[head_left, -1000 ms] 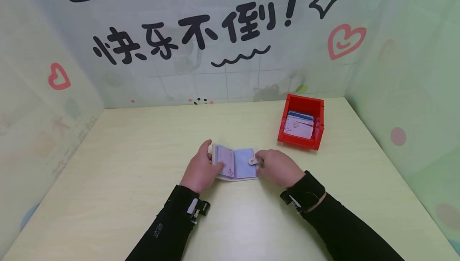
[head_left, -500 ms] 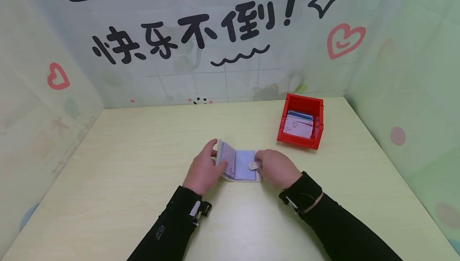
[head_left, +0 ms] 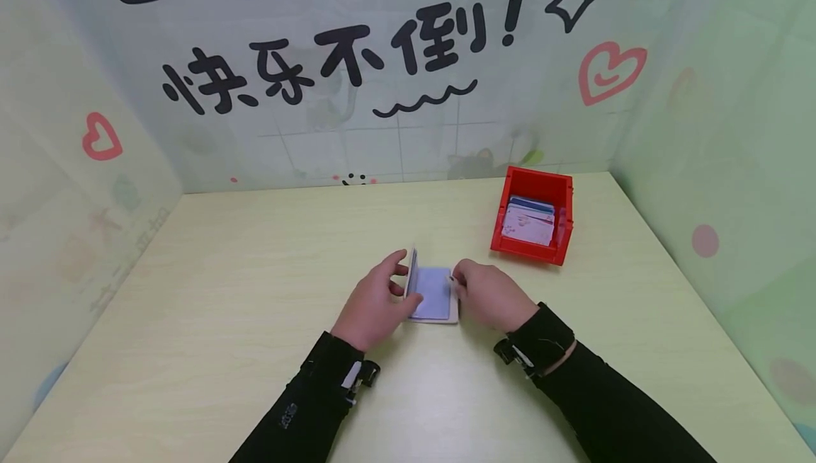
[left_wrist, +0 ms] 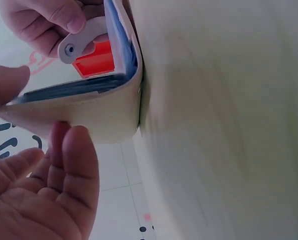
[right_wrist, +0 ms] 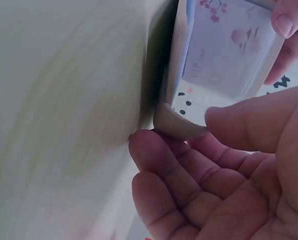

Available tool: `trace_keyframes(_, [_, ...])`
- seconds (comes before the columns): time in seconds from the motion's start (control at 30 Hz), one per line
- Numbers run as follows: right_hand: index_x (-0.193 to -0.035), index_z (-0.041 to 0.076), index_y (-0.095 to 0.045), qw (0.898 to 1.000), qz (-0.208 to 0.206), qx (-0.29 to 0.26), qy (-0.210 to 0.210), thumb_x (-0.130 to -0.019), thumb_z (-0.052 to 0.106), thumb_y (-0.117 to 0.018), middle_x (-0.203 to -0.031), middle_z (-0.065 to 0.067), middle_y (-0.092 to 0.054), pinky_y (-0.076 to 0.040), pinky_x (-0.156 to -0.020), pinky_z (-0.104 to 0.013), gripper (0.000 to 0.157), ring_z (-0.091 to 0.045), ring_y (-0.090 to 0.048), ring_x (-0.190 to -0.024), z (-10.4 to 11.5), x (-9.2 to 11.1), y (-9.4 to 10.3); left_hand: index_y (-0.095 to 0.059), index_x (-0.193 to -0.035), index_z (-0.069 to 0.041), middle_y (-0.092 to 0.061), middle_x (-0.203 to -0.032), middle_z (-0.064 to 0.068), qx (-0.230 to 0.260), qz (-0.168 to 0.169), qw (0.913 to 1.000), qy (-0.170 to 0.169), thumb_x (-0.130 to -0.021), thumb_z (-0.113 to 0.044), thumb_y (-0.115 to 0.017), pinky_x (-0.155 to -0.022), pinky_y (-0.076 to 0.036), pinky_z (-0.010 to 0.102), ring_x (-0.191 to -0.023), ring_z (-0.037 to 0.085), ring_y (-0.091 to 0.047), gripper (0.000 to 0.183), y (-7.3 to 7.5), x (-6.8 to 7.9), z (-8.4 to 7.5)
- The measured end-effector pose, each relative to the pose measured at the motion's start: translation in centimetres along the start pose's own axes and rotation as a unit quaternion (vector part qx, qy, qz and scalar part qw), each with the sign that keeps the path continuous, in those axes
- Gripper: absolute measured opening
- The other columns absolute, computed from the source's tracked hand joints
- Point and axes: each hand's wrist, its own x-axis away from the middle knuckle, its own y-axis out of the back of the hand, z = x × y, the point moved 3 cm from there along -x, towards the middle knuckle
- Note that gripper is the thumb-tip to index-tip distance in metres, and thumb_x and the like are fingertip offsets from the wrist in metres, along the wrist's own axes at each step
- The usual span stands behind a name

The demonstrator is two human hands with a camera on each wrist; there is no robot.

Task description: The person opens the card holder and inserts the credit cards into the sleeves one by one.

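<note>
A pale card holder stands half folded on the table, its left cover raised nearly upright and its right half lying flat with a bluish sleeve showing. My left hand holds the raised cover, thumb inside and fingers behind it. Dark card edges line that cover in the left wrist view. My right hand pinches the snap strap at the right edge, keeping it bent away from the pages. In the right wrist view, a pink flowered card marked VIP shows in a clear sleeve.
A red open box with several cards inside stands at the back right of the light wooden table. Printed fabric walls rise behind and on both sides.
My left hand has moved right, tilting the left cover from lying open to nearly upright, so its pink card is hidden from the head view. My right hand stays at the strap.
</note>
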Motion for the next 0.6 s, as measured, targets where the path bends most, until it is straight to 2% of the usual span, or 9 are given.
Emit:
trace_keyframes(0.13, [-0.126,0.007,-0.065,1.000,-0.010,-0.011,0.008,-0.105,0.016,-0.064,-0.107,-0.008,-0.071,-0.059,-0.092,-0.040,0.023,-0.021,-0.062,-0.087,-0.04,-0.10,0.05,-0.043,-0.160,-0.013,-0.063,-0.142,0.003,-0.009,0.025,0.9996,-0.011,-0.094,-0.024,-0.080,-0.080,-0.058,0.032,-0.105,0.019,-0.064,0.076,-0.37,0.10,-0.04])
trace_keyframes(0.33, [-0.127,0.009,-0.065,1.000,-0.007,-0.029,0.002,-0.106,0.017,-0.061,-0.112,-0.008,-0.070,-0.059,-0.093,-0.040,0.023,-0.022,-0.061,-0.091,0.07,-0.14,0.26,-0.049,-0.157,-0.015,-0.060,-0.149,0.002,-0.025,0.058,0.9980,0.001,-0.095,-0.027,-0.080,-0.087,-0.059,0.034,-0.116,0.021,-0.063,0.070,-0.78,0.24,-0.10])
trace_keyframes(0.47, [-0.121,0.009,-0.065,0.999,-0.012,-0.031,0.004,-0.106,0.017,-0.061,-0.105,-0.007,-0.069,-0.058,-0.087,-0.036,0.017,-0.021,-0.061,-0.088,0.10,-0.18,0.39,-0.057,-0.151,-0.014,-0.062,-0.146,0.003,-0.044,0.074,0.9963,0.005,-0.094,-0.030,-0.081,-0.089,-0.058,0.035,-0.116,0.022,-0.064,0.063,-0.94,0.23,0.04])
trace_keyframes(0.6, [-0.115,0.008,-0.065,0.999,-0.020,-0.039,0.001,-0.106,0.015,-0.060,-0.098,-0.007,-0.067,-0.054,-0.077,-0.032,0.013,-0.021,-0.059,-0.083,0.08,-0.27,0.43,-0.064,-0.144,-0.011,-0.063,-0.143,0.006,-0.083,0.088,0.9925,-0.016,-0.096,-0.033,-0.079,-0.094,-0.057,0.038,-0.112,0.021,-0.064,0.055,-1.11,0.08,-0.02])
